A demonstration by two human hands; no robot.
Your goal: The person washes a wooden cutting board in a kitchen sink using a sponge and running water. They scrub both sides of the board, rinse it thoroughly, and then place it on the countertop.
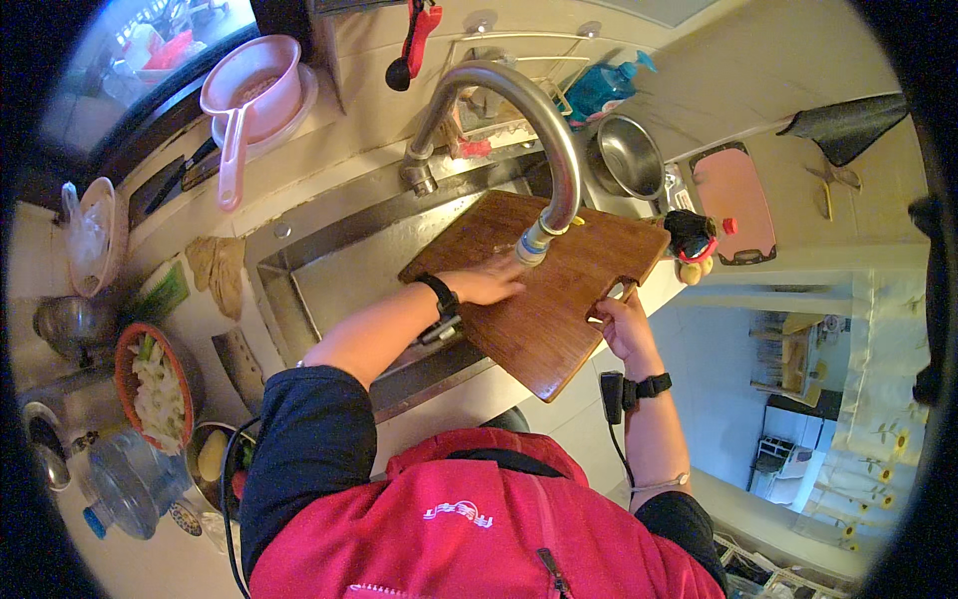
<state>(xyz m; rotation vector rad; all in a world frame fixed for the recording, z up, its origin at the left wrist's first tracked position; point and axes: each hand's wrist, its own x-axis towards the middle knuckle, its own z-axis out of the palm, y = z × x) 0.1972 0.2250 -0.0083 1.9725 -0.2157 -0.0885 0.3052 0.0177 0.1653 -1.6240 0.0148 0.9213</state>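
Note:
A brown wooden cutting board (554, 322) lies tilted across the steel sink (352, 269), its near corner reaching past the counter's front edge. My right hand (627, 326) grips the board at the handle cutout on its right side, with fingers in the slot. Flat on the board's face rests my left hand (490, 283), holding nothing; its fingertips are partly hidden behind the faucet's nozzle. The curved metal faucet (565, 168) arches over the board, its nozzle right above my left fingers. Whether water runs cannot be made out.
Left of the sink are a cleaver (238, 363), a tan cloth (217, 273) and a red-rimmed bowl (123, 389) of chopped vegetables. A pink ladle (236, 150) sits behind. To the right stand a steel pot (629, 157), a blue pump bottle (602, 90) and a pink cutting board (733, 198).

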